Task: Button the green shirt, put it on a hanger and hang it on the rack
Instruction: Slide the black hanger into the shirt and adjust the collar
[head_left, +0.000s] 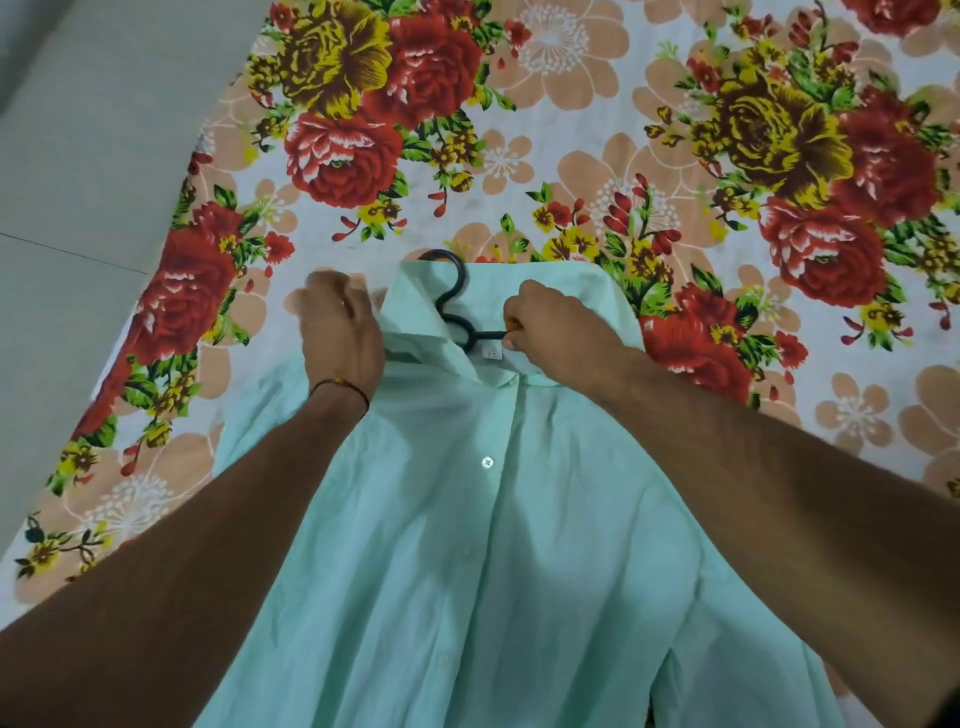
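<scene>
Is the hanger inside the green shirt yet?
Inside. Only the hook of the hanger pokes out of the green shirt. The right hand pinches it.

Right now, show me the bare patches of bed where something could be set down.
The floral bedsheet lies bare beyond the collar of the green shirt and right of the right hand; a narrower strip runs left of the left hand. Crowded: the collar, where both hands flank the hanger.

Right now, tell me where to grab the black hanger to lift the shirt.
Grip the hanger at the neck below its hook, from above through the open collar: only that part is bare, its arms lie hidden inside the shirt. The right hand pinches it just beside.
</scene>
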